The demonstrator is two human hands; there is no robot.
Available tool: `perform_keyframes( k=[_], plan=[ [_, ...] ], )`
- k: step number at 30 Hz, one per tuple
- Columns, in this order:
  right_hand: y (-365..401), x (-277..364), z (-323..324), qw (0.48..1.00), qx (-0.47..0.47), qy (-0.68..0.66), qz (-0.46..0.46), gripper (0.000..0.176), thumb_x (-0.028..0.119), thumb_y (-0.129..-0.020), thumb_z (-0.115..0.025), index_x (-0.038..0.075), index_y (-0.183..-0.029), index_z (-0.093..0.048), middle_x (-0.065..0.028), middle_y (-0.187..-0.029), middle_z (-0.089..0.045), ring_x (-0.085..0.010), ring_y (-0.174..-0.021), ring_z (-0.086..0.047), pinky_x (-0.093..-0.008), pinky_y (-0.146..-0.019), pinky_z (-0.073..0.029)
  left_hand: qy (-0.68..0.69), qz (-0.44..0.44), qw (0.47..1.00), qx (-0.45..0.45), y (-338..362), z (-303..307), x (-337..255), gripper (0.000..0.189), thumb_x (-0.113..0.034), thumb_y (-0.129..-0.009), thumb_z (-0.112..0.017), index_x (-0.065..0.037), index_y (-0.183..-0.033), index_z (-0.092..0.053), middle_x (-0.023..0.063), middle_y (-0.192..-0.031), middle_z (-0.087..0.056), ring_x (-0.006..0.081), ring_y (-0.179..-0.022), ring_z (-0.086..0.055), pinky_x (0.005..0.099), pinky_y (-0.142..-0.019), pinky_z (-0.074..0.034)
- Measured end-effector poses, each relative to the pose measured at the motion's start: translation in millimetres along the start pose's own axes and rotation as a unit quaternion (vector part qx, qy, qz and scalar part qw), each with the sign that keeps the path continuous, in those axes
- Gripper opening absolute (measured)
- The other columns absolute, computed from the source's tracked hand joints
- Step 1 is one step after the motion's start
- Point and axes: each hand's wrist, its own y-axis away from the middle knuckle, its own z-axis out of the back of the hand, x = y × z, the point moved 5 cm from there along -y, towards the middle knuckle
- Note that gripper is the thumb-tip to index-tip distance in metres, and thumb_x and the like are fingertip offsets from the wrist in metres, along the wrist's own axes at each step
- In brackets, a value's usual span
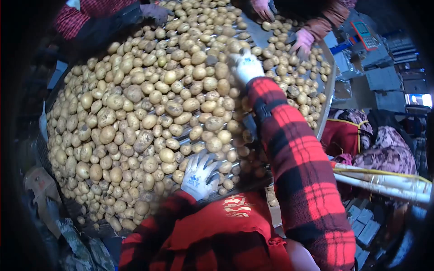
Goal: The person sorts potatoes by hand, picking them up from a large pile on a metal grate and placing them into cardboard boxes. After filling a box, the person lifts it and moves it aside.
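Observation:
A wide heap of potatoes (135, 113) covers the sorting table in front of me. My left hand (199, 177), in a white glove with grey fingers and blue print, lies over the near edge of the heap with its fingers spread. Farther out and to the right, my right hand (247, 67) reaches across the potatoes in a white glove with dark fingertips. Its fingers point down among them, close to a larger potato (235, 46). The right glove is bright and blurred, and I cannot tell whether it grips one. Rollers or bars show between the potatoes near my left hand.
Across the table, one person's gloved hand (156, 13) is at the left; another person's pink-gloved hands (303, 41) work at the right. A metal rim (329, 106) edges the table. Beyond it are stacked boxes (383, 78), a red handheld device (364, 36) and white pipes (384, 183).

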Motion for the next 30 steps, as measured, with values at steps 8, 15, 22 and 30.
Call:
perform_keyframes(
  k=[8, 15, 22, 30],
  plan=[
    [80.4, 58.5, 48.3, 0.962, -0.049, -0.260, 0.072, 0.038, 0.024, -0.093, -0.069, 0.007, -0.127, -0.072, -0.0187, -0.126, -0.065, -0.0359, -0.121, -0.064, -0.0437, -0.104, -0.052, 0.762, 0.254, 0.586, -0.112, -31.7, 40.1, 12.0, 0.065, -0.048, -0.109, -0.047, -0.018, -0.165, -0.032, 0.0135, -0.163, -0.041, 0.0347, -0.144, -0.045, 0.0503, -0.117, -0.041],
    [224.2, 51.4, 19.8, 0.993, -0.095, 0.010, 0.063, 0.048, 0.029, -0.090, -0.071, 0.017, -0.137, -0.067, -0.0201, -0.153, -0.051, -0.0518, -0.137, -0.047, -0.0653, -0.111, -0.040, 0.885, 0.173, 0.430, -0.048, 9.8, -3.2, 33.4, 0.044, -0.028, -0.110, -0.050, -0.010, -0.150, -0.048, 0.0098, -0.139, -0.062, 0.0274, -0.125, -0.062, 0.0452, -0.105, -0.055],
    [119.8, 6.7, -7.2, 0.984, -0.160, 0.007, 0.081, 0.039, 0.015, -0.085, -0.073, 0.012, -0.124, -0.071, -0.0268, -0.145, -0.058, -0.0451, -0.116, -0.063, -0.0531, -0.099, -0.052, 0.844, 0.129, 0.515, 0.073, 14.7, 22.0, -8.3, 0.062, -0.011, -0.092, -0.076, -0.005, -0.148, -0.048, 0.0118, -0.141, -0.062, 0.0267, -0.124, -0.063, 0.0419, -0.106, -0.054],
    [292.6, 142.6, 54.3, 0.924, -0.136, -0.339, 0.113, 0.045, 0.017, -0.083, -0.074, 0.002, -0.124, -0.065, -0.0284, -0.133, -0.060, -0.0437, -0.101, -0.068, -0.0517, -0.079, -0.058, 0.459, 0.061, 0.885, -0.048, 29.7, 39.1, 2.3, 0.050, -0.014, -0.108, -0.054, -0.004, -0.155, -0.043, 0.0169, -0.151, -0.055, 0.0268, -0.135, -0.058, 0.0403, -0.114, -0.048]
  ],
)
